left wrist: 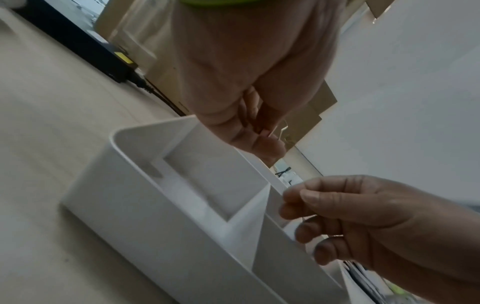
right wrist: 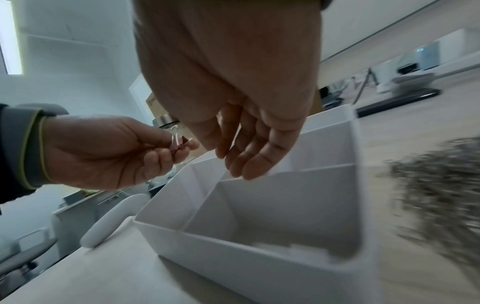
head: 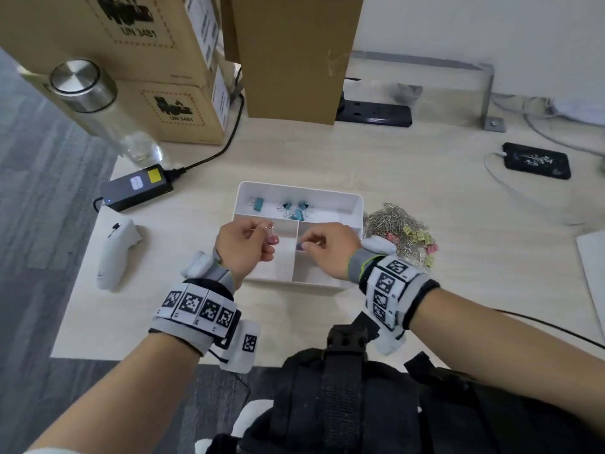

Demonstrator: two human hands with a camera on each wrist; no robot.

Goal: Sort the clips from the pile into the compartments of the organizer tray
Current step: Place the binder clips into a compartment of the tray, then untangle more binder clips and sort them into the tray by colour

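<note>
Left hand (head: 244,245) pinching small pink metal clip (head: 272,238) over white plastic tray (head: 296,189); right hand (head: 327,249) fingers loose, holding nothing.

A white organizer tray (head: 357,204) sits on the counter (head: 425,290), split into one long far compartment and two near ones. Several teal binder clips (head: 296,209) lie in the far compartment. A pink binder clip (head: 272,236) hangs above the near left compartment. Just right of the tray lies the pile (head: 397,229): silver paper clips mixed with pink and yellow-green binder clips.
</note>
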